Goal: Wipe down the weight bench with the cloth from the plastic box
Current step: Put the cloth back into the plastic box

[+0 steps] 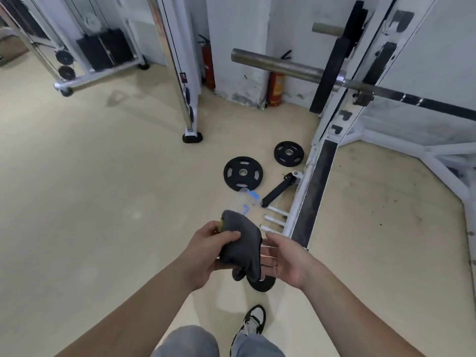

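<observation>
A dark grey cloth [242, 249] with a yellow edge hangs in front of me, and my left hand [213, 249] grips it with thumb and fingers curled over its top. Just right of the cloth, my right hand [286, 258] is spread with straight fingers, their tips near the cloth's edge. On the floor beyond the cloth lies the clear plastic box [248, 199] with blue clips. The weight bench pad is not in view.
Two black weight plates [243, 172] [288, 153] and a black handle [279, 189] lie on the floor by the white rack frame [304, 191]. A barbell [283, 65] juts out above. Another plate [262, 284] lies under my hands. A cable machine stands at left.
</observation>
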